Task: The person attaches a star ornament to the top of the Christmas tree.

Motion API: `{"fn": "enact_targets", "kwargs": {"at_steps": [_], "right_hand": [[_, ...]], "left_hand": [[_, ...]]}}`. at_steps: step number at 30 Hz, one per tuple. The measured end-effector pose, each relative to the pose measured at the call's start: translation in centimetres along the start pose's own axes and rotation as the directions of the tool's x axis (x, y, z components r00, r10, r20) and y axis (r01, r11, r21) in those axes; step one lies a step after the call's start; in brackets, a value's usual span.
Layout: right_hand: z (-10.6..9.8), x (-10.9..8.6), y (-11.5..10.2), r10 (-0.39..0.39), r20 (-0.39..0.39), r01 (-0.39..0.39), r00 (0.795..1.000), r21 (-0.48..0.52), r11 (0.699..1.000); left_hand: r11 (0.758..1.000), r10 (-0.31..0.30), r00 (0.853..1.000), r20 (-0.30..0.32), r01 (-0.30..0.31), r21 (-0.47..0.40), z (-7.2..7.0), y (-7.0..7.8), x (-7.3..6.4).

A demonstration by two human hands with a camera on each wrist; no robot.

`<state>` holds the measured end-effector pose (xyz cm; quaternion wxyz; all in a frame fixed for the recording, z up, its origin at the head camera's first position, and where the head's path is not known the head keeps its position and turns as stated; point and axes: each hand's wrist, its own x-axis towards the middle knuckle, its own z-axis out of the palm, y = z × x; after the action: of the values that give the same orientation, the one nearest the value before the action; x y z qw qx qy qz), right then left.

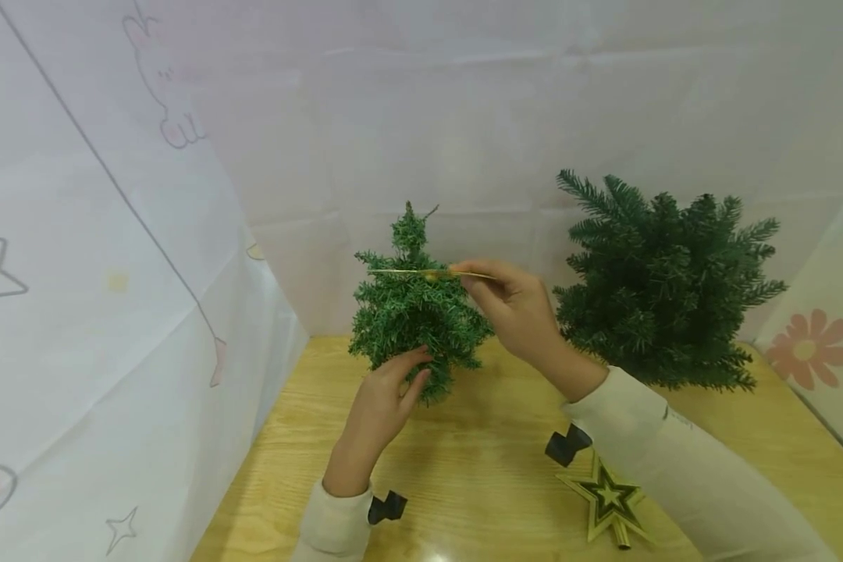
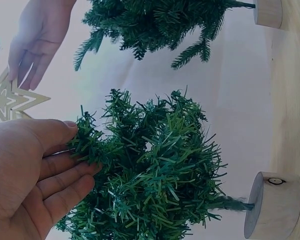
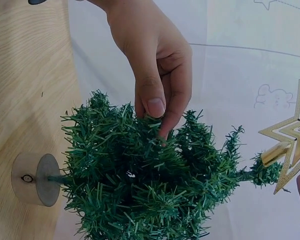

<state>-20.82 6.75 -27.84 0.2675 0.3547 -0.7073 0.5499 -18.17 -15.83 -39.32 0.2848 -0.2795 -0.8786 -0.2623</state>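
A small green artificial Christmas tree (image 1: 421, 300) stands upright on the table, on a round wooden base (image 2: 275, 205). My left hand (image 1: 388, 398) pinches one of its front branches (image 2: 90, 140) between thumb and fingers. Thumb and fingertips partly sink into the needles. Held by one point in my right hand (image 1: 520, 312) is a gold star tree topper (image 3: 276, 153), seen edge-on in the head view. It hovers beside the tree's upper part, its short tube near the thin top (image 3: 265, 174) in the right wrist view. Whether it touches the tree I cannot tell.
A second gold star topper (image 1: 610, 496) lies on the wooden table (image 1: 478, 468) beneath the right forearm. To the right stands a bushier dark green tree (image 1: 663, 289), also on a wooden base (image 2: 268, 12). White printed sheets (image 1: 449, 133) hang behind and at both sides.
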Motion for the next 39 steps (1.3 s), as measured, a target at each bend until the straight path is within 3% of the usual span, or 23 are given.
{"fn": "enact_targets", "kwargs": {"at_steps": [17,25,27,39], "right_hand": [[0.1,1.4,-0.3,0.064,0.015,-0.063,0.998,-0.044,0.997],[-0.4,2.6,-3.5,0.15,0.009,-0.15,0.989,-0.064,0.987],[-0.4,2.8,-3.3,0.159,0.003,-0.158,0.987,-0.06,0.986],[-0.4,3.5,-3.8,0.152,-0.006,-0.152,0.988,-0.05,0.987]], "left_hand": [[1.0,-0.025,1.0,0.017,0.024,0.012,0.0,0.0,-0.5],[1.0,0.01,1.0,0.007,-0.01,0.004,-0.1,-0.3,0.0],[1.0,0.009,1.0,0.008,-0.009,0.006,-0.2,-0.2,0.1],[1.0,-0.002,1.0,-0.004,0.002,0.009,-0.2,-0.1,-0.1]]}}
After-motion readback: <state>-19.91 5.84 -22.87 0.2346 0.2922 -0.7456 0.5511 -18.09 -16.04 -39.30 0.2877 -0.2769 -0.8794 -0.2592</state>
